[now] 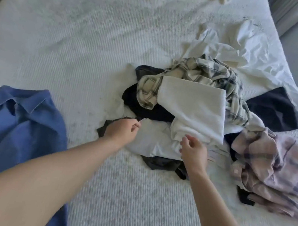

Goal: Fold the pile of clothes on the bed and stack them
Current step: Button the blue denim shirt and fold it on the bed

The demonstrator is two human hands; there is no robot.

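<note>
Clothes are lying in a loose, tangled pile (194,110) on the white ribbed bed cover (77,41), just beyond our fingers, and we are reaching both hands into its near edge. Our left hand (121,130) is pinching what looks like a small bit of pale fabric between thumb and fingertips, right where a black garment (145,108) meets a crumpled white garment (149,138); blur keeps us from telling which of the two we are holding. Our right hand (194,152) is hovering over the white garment with fingers loosely spread and bent, gripping nothing, just short of a thick white folded towel (194,108).

Risks we are judging from here: the pieces are overlapping, so pulling the pinched edge is likely to drag the black garment along and tip the towel, which is leaning on a cream and navy plaid shirt (200,72) beyond our fingertips. A pinch that small may also slip off under the weight lying on top. To the right of our right fingers a pink checked flannel garment (276,169) is sitting close to the bed edge and could slide off if the pile shifts that way. A blue collared shirt (15,126) is lying apart, left of our left fingers, spread rather than neatly folded; anything we sweep across could rumple it.
</note>
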